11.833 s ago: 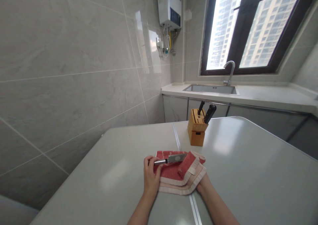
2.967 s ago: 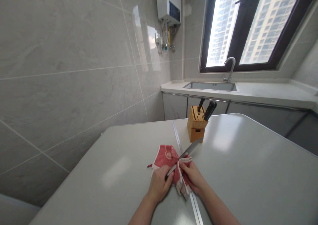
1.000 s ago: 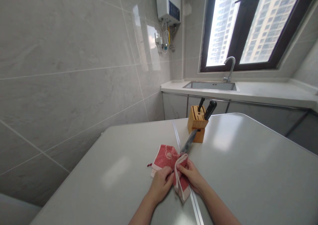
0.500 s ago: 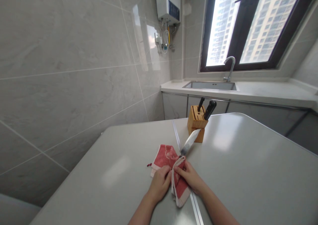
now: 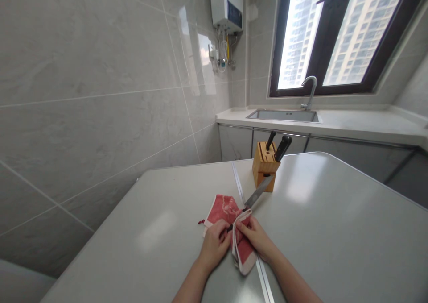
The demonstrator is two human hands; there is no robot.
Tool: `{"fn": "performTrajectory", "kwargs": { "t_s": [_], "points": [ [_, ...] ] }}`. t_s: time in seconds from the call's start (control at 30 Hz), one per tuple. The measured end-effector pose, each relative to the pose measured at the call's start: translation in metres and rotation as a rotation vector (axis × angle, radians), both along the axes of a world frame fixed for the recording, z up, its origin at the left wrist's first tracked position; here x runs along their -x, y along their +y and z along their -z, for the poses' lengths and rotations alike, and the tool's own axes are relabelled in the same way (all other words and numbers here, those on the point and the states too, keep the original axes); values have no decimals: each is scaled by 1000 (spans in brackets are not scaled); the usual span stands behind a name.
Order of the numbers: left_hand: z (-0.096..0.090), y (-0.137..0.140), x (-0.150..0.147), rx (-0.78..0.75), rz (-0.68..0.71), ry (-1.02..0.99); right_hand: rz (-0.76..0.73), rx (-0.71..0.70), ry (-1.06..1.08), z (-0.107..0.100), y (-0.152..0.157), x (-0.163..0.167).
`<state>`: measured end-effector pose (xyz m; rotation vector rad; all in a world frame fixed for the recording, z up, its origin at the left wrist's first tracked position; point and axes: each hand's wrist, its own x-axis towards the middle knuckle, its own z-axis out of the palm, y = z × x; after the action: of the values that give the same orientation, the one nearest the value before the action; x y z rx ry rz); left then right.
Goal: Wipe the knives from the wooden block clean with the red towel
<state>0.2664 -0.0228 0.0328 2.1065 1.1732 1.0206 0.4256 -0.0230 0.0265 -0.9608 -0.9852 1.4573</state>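
Note:
A kitchen knife (image 5: pixel 259 193) points away from me and to the right, its blade tip in front of the wooden knife block (image 5: pixel 264 167). Its handle is mostly covered by a red towel (image 5: pixel 224 207) with pale edges. My left hand (image 5: pixel 216 242) is closed on the dark handle end, a bit of which shows by the fingertips. With the thumb on top, my right hand (image 5: pixel 257 237) pinches a fold of the towel around the handle. One part of the towel spreads left on the table, and another hangs down between my hands.
Two black-handled knives (image 5: pixel 282 147) stand in the block. All this is on a pale table (image 5: pixel 167 240) with a metal seam. Behind it are a counter with a sink (image 5: pixel 284 115) and a faucet (image 5: pixel 311 91). A tiled wall (image 5: pixel 100 138) runs along the left.
The knife has rolled, so its blade now looks narrower and darker, with the tip slightly lower. The hanging towel end has shifted a little right. More of the dark handle shows at my left fingertips.

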Motion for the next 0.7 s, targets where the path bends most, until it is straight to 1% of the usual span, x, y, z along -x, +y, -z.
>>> {"fn": "performTrajectory", "kwargs": {
  "t_s": [0.2,0.33,0.5,0.7],
  "points": [
    [2,0,-1,-5,8,7,-18,-39,-6,-5,-1,0],
    [-1,-2,-2,-10,25,20,0,-10,-17,-8,-3,1],
    [-3,-3,-4,25,45,11,33,36,-22,-4,-2,1],
    [-2,-3,-4,79,70,-8,54,90,64,-1,-1,0]
  ]
}}
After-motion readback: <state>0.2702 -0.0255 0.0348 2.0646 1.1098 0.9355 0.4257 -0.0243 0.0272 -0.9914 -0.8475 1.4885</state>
